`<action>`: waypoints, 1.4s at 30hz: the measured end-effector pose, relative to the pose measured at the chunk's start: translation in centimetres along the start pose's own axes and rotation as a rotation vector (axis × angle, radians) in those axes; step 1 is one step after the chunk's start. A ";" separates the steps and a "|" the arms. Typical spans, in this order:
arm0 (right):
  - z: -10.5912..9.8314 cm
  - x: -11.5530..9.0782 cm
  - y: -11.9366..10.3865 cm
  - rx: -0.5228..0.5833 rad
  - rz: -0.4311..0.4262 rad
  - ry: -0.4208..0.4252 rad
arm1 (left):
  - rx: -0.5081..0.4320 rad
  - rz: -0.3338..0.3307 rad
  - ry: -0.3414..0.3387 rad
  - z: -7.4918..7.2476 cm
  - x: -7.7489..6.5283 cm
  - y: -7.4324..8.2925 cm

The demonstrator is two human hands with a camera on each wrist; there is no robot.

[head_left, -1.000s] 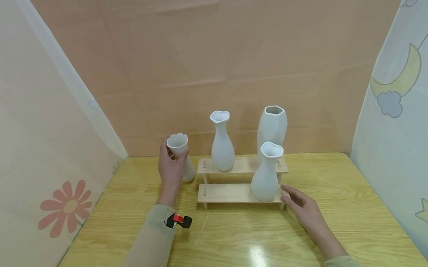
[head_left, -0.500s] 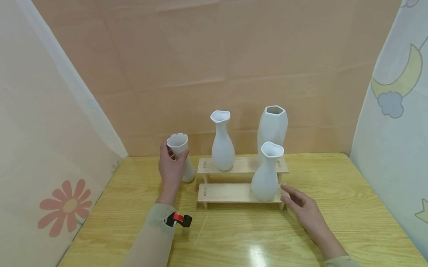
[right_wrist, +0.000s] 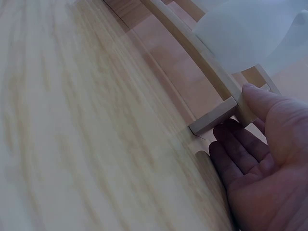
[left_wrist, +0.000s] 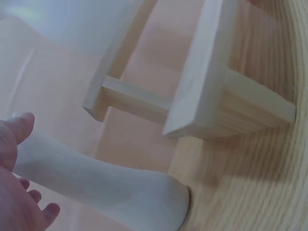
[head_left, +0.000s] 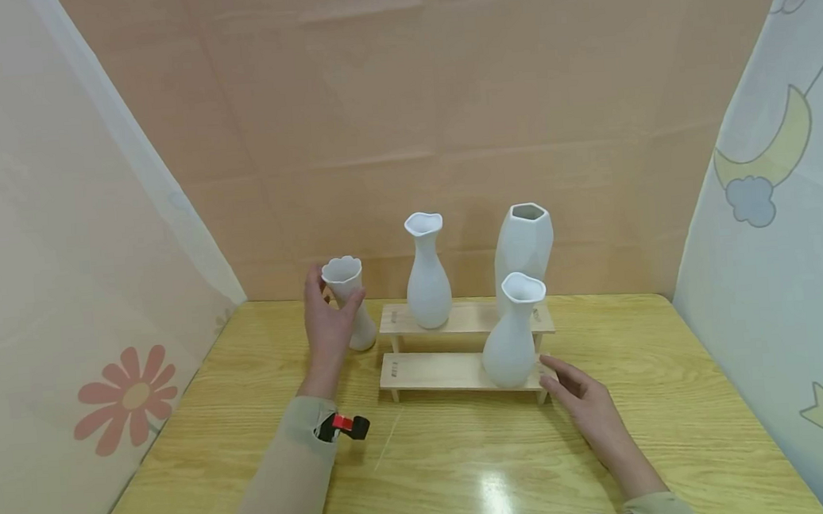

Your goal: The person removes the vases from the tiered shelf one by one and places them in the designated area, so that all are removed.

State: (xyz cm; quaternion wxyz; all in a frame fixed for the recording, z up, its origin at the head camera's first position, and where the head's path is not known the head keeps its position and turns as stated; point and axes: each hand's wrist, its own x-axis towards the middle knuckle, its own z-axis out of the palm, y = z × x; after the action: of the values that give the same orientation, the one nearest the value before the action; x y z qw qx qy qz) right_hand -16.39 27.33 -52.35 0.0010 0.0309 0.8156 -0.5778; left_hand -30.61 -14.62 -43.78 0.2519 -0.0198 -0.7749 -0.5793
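A slim white vase [head_left: 361, 328] with a scalloped rim stands upright on the table, left of a two-tier wooden stand [head_left: 434, 372]. My left hand [head_left: 326, 327] is curled around its upper part, thumb on the near side; the fingers behind are partly hidden. The left wrist view shows the vase's base [left_wrist: 159, 199] on the tabletop. At the stand's right front end, my right hand [head_left: 590, 404] pinches the lower board. In the right wrist view the thumb [right_wrist: 260, 98] lies at the board's end and the fingers curl underneath beside the leg [right_wrist: 214, 117].
On the upper tier stand a narrow-necked white vase [head_left: 428, 288] at left and a faceted white vase [head_left: 523, 241] at right. Another white vase [head_left: 510, 354] stands on the lower tier's right end. Printed cloth screens [head_left: 416, 113] enclose the wooden table [head_left: 427, 479].
My left thumb has shifted slightly outward at the slim vase. The vases, the stand and my right hand stay where they were.
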 end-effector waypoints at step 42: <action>0.0 -0.2 -0.4 -0.006 0.006 -0.009 | -0.083 0.163 -0.049 1.1 -7.8 10.8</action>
State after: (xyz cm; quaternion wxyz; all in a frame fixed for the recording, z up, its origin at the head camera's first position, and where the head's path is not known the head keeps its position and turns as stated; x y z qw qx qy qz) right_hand -16.25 27.21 -51.92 0.0067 0.0307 0.8173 -0.5754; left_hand -20.69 -7.98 -37.65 0.2781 -0.1073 -0.7519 -0.5880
